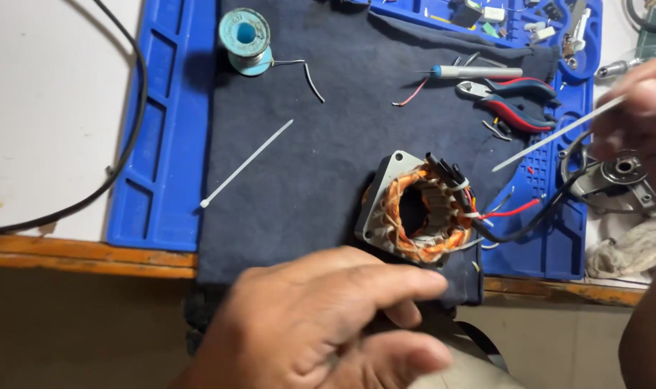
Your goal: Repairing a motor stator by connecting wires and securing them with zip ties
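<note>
Dark cloth (328, 144) — stator (419, 209) just beyond left fingers (407, 284).

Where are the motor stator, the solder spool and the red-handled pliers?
motor stator (423, 210), head view, on its copper windings.
solder spool (245, 37), head view, on its top face.
red-handled pliers (512, 101), head view, on the handles.

Copper-wound metal stator (418, 212) on matt dark cloth (328, 144) (blue mat (158, 144) seemingly plastic).

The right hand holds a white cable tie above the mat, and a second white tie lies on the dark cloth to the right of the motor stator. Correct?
Not quite. The head view shows the right hand holding a white cable tie, but the second tie lies on the dark cloth to the left of the motor stator, not the right.
</note>
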